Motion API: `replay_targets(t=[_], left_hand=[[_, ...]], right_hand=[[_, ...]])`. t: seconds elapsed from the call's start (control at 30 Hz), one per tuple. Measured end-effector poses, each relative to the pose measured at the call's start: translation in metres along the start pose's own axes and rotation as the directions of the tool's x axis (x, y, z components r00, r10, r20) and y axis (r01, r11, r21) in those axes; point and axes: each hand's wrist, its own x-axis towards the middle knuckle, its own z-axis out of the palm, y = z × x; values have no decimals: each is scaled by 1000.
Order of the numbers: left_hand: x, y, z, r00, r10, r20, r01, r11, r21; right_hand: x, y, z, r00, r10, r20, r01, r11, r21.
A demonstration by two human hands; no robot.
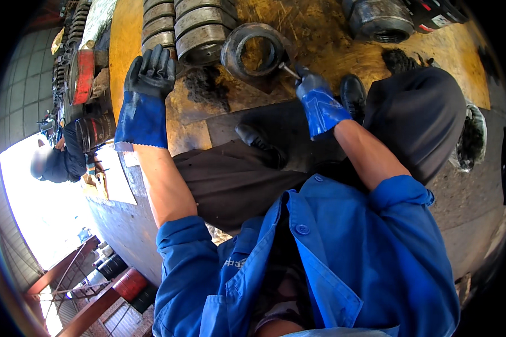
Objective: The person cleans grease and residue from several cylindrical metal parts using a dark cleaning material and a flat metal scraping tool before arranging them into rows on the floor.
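My left hand [147, 84], in a blue work glove with a dark coated palm, is raised with its fingers stretched out, holding nothing. It is beside the row of ribbed metal cylinders [205, 33]. My right hand [315, 92], in a matching glove, is closed around a short metal rod-like tool [288, 70]. The tool's rounded tip is at the right rim of a thick, greasy metal ring [230, 51]; I cannot tell whether they touch. This ring lies on the oily yellow board [326, 39], its round opening facing up.
A threaded metal collar [379, 22] stands far right, near a dark clump of greasy shavings [402, 60]. Another dark clump [205, 90] lies below the cylinders. My boots [353, 92] are at the board's near edge. A person [62, 160] is at far left; drums [130, 283] stand lower left.
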Motion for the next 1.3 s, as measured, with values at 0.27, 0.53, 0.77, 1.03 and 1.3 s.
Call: replay_targets(t=[0.27,0.53,0.77,1.03,1.3], left_hand=[[-2,-7,8,999,-31,-12,32,999,20],[2,-10,-6,999,8,43,-8,1000,-4],[14,-11,-28,989,85,121,-75,994,-85],[-40,-9,-14,890,389,237,-456,767,452],[-101,13,-21,638,630,444,-341,-287,895]], right_hand=[[-26,12,29,1000,-29,8,29,999,25],[-18,21,54,991,-70,-111,79,994,81],[-33,10,72,970,-183,-158,207,966,152],[-25,0,60,991,-120,58,50,741,670],[-44,-12,36,979,-179,94,97,823,560]])
